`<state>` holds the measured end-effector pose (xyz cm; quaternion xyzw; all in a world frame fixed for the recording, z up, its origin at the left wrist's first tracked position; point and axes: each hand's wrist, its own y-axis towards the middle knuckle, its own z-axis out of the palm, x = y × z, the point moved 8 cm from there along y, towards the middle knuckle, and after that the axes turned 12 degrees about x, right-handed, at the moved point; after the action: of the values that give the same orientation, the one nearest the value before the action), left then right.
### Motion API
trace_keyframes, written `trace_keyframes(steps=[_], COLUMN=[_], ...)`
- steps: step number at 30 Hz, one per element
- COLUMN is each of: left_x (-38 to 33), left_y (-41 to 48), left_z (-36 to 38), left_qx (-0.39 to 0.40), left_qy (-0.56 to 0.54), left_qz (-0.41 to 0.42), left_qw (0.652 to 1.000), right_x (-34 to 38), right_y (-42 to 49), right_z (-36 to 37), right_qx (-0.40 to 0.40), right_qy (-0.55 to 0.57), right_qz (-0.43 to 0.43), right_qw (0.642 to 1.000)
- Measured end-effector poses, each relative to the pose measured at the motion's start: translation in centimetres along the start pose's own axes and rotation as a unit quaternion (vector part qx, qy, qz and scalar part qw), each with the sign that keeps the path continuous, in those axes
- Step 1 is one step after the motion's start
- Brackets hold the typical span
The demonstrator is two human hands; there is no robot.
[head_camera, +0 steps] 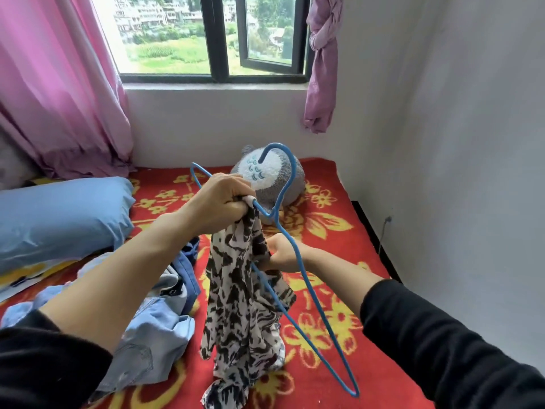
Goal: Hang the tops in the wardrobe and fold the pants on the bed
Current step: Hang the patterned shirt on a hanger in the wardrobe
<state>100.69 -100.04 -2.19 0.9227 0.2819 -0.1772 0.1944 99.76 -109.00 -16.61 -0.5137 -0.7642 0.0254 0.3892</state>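
A black-and-white patterned top (241, 308) hangs bunched over the bed. My left hand (221, 199) is shut on its upper edge together with one arm of a blue wire hanger (309, 290). The hanger is tilted, its hook (283, 154) pointing up toward the window. My right hand (283, 255) is lower, behind the hanger wire, gripping the fabric of the top. Light-blue and dark-blue garments (159, 329) lie crumpled on the bed at the left. No wardrobe is in view.
The bed has a red blanket (333, 314) with yellow flowers. A blue pillow (59, 219) lies at the left, and a grey plush toy (271, 184) sits by the far wall. A white wall (457, 172) runs along the right side, with pink curtains (59, 93) and a window (206, 36) beyond.
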Motion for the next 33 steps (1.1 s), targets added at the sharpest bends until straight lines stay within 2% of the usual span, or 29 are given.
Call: trace_keyframes(steps=[3,9,13,17,21,25,28,31,33], left_x=[1.5,7.4,9.2,9.7,10.3,10.9,11.0,11.4,11.4], left_y=[-1.5,-6.1,-7.2,-7.4,-7.7,-7.8,-8.4,-9.0,-9.1], left_z=[-1.4,-3.0,-2.5,-1.3,-0.6,0.2,0.7,0.4,0.2], left_qx=[-0.019,-0.051,-0.058,-0.050,-0.070,-0.043,-0.029,-0.046,-0.061], left_qy=[0.027,0.073,0.087,0.114,0.117,0.037,-0.020,-0.022,-0.021], left_qz=[-0.024,-0.165,-0.219,-0.232,-0.272,-0.301,-0.308,-0.318,-0.315], left_qw=[0.999,0.982,0.970,0.965,0.953,0.952,0.951,0.947,0.947], right_x=[-2.7,-9.6,-11.7,-12.5,-11.5,-11.4,-12.1,-13.2,-13.4], right_y=[-0.2,-3.1,-3.7,-4.1,-4.3,-4.1,-4.4,-4.8,-4.8], right_z=[-0.6,-2.8,-3.2,-3.1,-3.4,-2.7,-2.2,-2.2,-2.1], right_qx=[-0.056,-0.140,-0.154,-0.167,-0.194,-0.170,-0.167,-0.183,-0.178], right_qy=[-0.042,-0.041,-0.033,-0.048,-0.180,-0.218,-0.160,0.024,0.107], right_qz=[0.061,0.157,0.190,0.213,0.227,0.238,0.263,0.286,0.282], right_qw=[0.996,0.977,0.969,0.962,0.937,0.931,0.937,0.940,0.937])
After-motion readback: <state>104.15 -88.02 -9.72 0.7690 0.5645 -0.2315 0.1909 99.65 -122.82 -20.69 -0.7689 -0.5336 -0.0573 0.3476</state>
